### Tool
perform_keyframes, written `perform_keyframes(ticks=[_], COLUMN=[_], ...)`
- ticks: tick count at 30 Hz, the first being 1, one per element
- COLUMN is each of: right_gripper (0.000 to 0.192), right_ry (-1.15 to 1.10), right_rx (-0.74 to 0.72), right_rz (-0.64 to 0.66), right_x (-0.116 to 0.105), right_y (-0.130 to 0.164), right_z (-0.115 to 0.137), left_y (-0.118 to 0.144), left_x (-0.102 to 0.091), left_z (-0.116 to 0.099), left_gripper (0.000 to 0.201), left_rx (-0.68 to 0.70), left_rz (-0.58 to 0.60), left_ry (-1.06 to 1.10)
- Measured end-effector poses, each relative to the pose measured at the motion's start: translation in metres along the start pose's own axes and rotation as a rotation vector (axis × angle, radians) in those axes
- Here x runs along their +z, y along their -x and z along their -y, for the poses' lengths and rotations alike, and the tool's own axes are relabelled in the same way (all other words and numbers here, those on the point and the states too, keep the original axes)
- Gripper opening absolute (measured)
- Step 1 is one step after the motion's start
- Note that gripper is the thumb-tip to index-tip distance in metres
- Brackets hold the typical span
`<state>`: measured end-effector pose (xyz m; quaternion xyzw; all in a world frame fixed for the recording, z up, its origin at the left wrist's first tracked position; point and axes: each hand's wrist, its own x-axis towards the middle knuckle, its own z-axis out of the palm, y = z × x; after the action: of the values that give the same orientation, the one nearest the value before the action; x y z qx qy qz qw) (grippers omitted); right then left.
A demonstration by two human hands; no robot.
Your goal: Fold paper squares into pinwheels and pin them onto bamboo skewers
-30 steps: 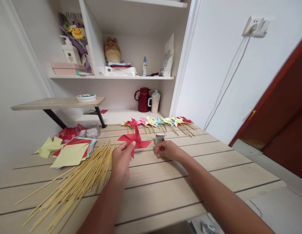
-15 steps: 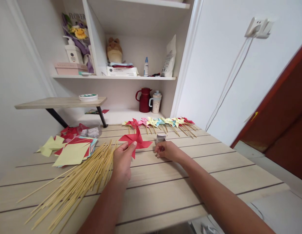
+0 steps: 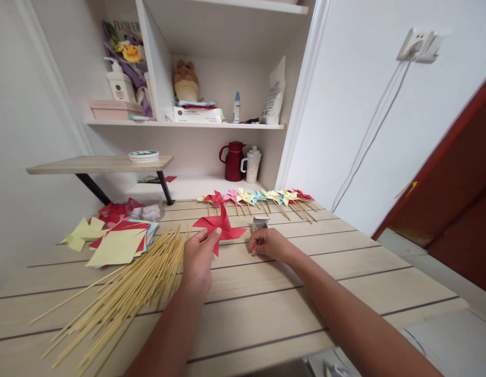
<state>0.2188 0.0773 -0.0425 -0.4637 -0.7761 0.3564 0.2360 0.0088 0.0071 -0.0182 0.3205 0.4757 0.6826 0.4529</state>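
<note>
A red paper pinwheel [image 3: 220, 226] is pinched at its near edge by the left hand [image 3: 198, 257], thumb on top, and is held just above the counter [image 3: 290, 293] near its middle. The right hand [image 3: 267, 243] is curled with its fingertips drawn together just in front of a small silvery container [image 3: 259, 222]; something tiny may be gripped there, but whether anything is actually held cannot be told. The two hands are kept apart, with the pinwheel's right blade reaching into the gap between them.

Just left of the left hand, a loose heap of bamboo sticks [image 3: 121, 293] is spread diagonally across the counter, its upper ends lying close to the pinwheel. Further left, a stack of square coloured paper sheets [image 3: 117, 246] is seen, with folded yellow pieces [image 3: 80, 234] and red scraps [image 3: 113, 212] beside it, and a clear plastic tub [image 3: 145, 211] behind. Behind the pinwheel, a row of finished pinwheels on sticks [image 3: 258, 198] in red, pink, yellow and blue is laid along the back of the counter. On the low shelf beyond, a dark red jug [image 3: 231, 161] and a speckled cup with a lid [image 3: 252, 164] are stood side by side.
</note>
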Motion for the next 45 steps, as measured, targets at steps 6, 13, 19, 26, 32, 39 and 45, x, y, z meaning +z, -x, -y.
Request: perform_keyframes(ticks=[6, 13, 19, 26, 32, 39, 45], right_gripper=[0.021, 0.019, 0.014, 0.010, 0.017, 0.009, 0.007], right_ry=[-0.018, -0.033, 0.012, 0.023, -0.007, -0.005, -0.031], right_rx=[0.009, 0.024, 0.042, 0.057, 0.052, 0.043, 0.014], right_rz=[-0.013, 0.001, -0.038, -0.052, -0.029, -0.024, -0.022], right_x=[0.001, 0.003, 0.002, 0.000, 0.004, 0.006, 0.008], right_y=[0.002, 0.003, 0.006, 0.008, 0.010, 0.008, 0.006], right_z=[0.001, 0.006, 0.014, 0.021, 0.022, 0.018, 0.015], left_y=[-0.001, -0.002, 0.001, 0.000, -0.002, -0.002, -0.003], left_x=[0.000, 0.000, 0.001, 0.001, 0.000, -0.001, -0.002], left_z=[0.001, 0.001, -0.002, -0.002, 0.001, -0.001, 0.000], left_gripper=[0.041, 0.037, 0.034, 0.036, 0.035, 0.032, 0.030], left_rx=[-0.010, -0.017, -0.011, -0.031, -0.043, -0.045, -0.050], left_rz=[0.006, -0.028, -0.024, -0.034, -0.060, -0.055, -0.048], left_ry=[-0.005, 0.007, 0.028, 0.037, 0.040, 0.041, 0.091])
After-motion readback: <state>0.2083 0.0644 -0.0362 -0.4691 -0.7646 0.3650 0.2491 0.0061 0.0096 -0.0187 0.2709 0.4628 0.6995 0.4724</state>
